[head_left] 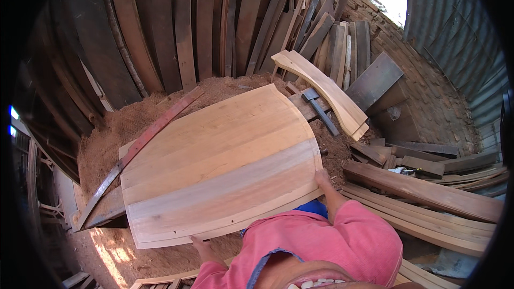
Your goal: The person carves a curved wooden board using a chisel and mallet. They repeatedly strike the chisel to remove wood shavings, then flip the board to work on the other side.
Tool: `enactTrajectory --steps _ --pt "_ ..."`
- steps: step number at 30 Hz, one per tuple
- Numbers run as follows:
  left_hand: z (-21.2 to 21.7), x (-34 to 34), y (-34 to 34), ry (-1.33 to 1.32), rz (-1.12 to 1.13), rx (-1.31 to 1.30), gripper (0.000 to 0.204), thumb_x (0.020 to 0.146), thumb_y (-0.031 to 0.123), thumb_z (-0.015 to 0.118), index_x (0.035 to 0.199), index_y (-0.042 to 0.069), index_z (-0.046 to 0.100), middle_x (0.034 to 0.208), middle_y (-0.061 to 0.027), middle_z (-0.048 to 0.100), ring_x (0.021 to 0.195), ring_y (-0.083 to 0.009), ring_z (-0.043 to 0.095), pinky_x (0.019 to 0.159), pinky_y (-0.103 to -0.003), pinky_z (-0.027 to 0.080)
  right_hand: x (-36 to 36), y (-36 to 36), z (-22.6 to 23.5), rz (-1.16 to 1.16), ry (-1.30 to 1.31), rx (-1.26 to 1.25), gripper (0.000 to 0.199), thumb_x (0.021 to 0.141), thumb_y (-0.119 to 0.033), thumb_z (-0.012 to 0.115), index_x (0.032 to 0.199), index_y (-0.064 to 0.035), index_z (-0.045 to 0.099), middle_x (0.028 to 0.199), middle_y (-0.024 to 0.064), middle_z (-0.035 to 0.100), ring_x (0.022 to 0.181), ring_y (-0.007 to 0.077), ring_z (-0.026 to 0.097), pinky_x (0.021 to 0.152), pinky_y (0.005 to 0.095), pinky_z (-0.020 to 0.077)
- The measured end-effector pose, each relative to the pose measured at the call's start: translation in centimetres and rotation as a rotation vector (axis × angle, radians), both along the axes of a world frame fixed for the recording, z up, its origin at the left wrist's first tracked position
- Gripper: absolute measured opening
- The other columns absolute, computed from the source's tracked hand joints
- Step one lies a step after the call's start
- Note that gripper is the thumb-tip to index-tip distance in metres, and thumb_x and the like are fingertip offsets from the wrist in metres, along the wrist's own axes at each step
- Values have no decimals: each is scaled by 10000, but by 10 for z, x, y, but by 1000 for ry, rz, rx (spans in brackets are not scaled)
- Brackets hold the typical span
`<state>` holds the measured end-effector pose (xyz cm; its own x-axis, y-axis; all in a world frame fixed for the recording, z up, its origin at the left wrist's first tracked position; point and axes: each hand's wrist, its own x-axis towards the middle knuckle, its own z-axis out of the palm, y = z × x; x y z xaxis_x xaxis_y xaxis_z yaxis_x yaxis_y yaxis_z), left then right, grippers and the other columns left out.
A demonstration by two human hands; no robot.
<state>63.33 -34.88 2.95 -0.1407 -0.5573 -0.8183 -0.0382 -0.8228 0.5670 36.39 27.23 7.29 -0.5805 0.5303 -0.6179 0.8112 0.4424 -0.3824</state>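
A broad wooden panel (pixel 214 155), made of joined boards with one curved end, lies tilted across the middle in front of me. My left hand (pixel 202 249) grips its near edge, toward the left. At the panel's right edge, near the corner closest to me, my right hand (pixel 324 181) has hold of it. The fingers beneath the wood are partly hidden. A long straight bar (pixel 152 131), red above and greyish below, lies along the panel's left side. Beyond the right edge is a hammer (pixel 320 111) with a dark head.
Curved, shaped boards (pixel 326 91) lie right of the hammer. Brown sawdust (pixel 107 144) heaps behind and left of the panel. Many planks (pixel 206 27) lean upright at the back. Stacked timber (pixel 423 192) fills the right side, below a brick wall (pixel 417 75) and corrugated sheeting (pixel 460 27).
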Motion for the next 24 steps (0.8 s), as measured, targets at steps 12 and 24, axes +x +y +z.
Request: enactTrajectory --steps 12,24 --pt "-23 -13 27 6 18 -36 667 1099 553 309 1573 85 352 1558 -141 483 1402 -377 501 1147 -600 444 1 25 -34 137 -85 79 509 1000 -335 553 1350 34 568 1373 353 584 1287 494 576 1084 525 475" --pt "-32 -39 55 140 142 -2 616 1092 516 441 1534 91 389 1496 -133 541 1335 -359 558 1081 -568 505 -11 82 -119 643 -102 233 456 980 -305 546 1186 84 666 1169 318 703 1128 475 678 960 513 552"
